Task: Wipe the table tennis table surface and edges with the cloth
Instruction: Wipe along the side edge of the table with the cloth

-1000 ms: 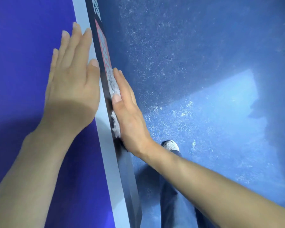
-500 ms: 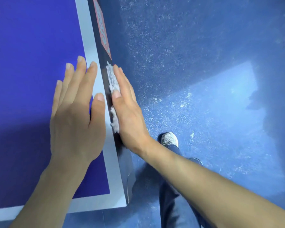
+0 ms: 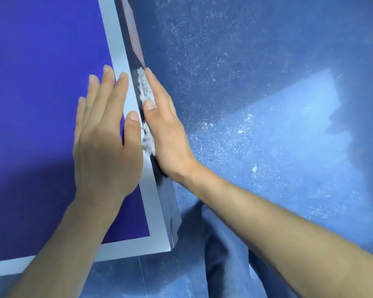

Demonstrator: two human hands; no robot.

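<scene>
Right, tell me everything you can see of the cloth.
The cloth is light grey and fluffy, with shaggy fibres, and looks like microfibre. It is bunched into a long narrow strip that lies upright along the dark side edge of the table tennis table. The right hand presses it against that edge with straight fingers, thumb across its middle, so only its frayed rim shows above and below the thumb.

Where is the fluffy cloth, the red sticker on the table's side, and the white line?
cloth (image 3: 145, 89): head view, on its fluffy upper stretch.
red sticker (image 3: 135, 37): head view, on the sticker's middle.
white line (image 3: 115, 46): head view, on the stripe's far part.
</scene>
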